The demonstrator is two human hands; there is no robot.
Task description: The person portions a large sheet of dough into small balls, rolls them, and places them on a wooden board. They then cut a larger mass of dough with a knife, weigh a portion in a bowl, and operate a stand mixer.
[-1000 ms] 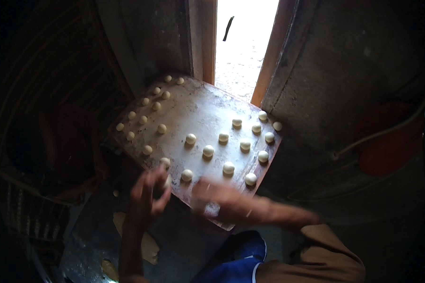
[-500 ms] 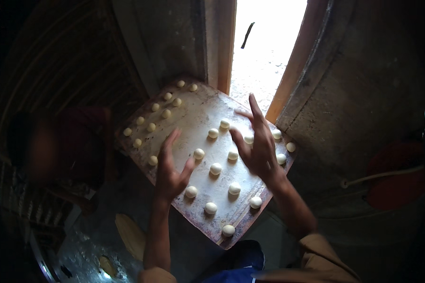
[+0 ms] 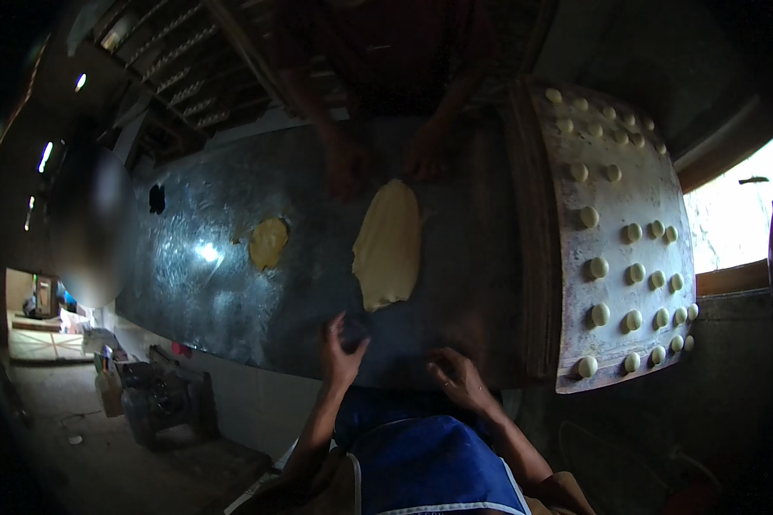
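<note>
Low over the near edge of a dark, shiny work table (image 3: 477,283), my left hand (image 3: 342,356) is open, thumb and fingers apart, holding nothing. My right hand (image 3: 461,380) hovers at the same edge, its fingers loosely bent and parted with nothing visible in them. Just beyond my hands lies a long flat sheet of pale dough (image 3: 390,245), touched by neither. A smaller yellowish lump of dough (image 3: 269,244) rests to its left. On the right, a floured board (image 3: 610,202) carries rows of several round dough balls (image 3: 600,314).
Across the table stands a person in a dark red shirt (image 3: 386,51), with a hand (image 3: 348,167) near the dough sheet's far end. The board sits on a stack of boards (image 3: 537,257) at the table's right end. A bright window opening (image 3: 730,215) is beyond it.
My view has swung left from the board of dough balls to the table. Both hands have come away from above the board to the table's near edge.
</note>
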